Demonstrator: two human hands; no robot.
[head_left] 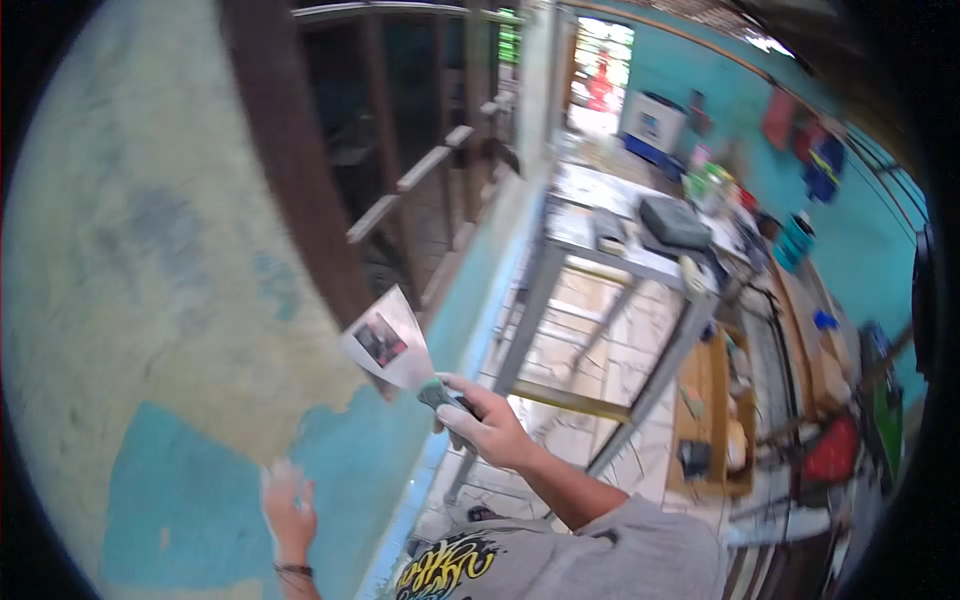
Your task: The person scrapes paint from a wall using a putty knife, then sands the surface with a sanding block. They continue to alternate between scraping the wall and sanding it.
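My right hand [482, 425] is wrapped round the dark handle of a putty knife [390, 345], its wide pale blade pointing up and to the left, with a dark label or reflection on it. In this view the blade overlaps the lower end of the brown window frame [300, 170]. Lower left, my left hand [288, 505] is at the wall [190, 370], fingers up and the thumb apart, holding nothing. Whitish dust covers its blurred fingertips. The wall shows bare yellowish plaster above and patches of turquoise paint [185, 500] around my left hand.
A metal-legged table [625, 262] with a grey case [675, 222] stands to the right on white floor tiles. Beyond it are a wooden box [705, 410] of items, a turquoise jug [793, 243] and a white-and-blue appliance [655, 125]. Barred windows [430, 165] line the wall.
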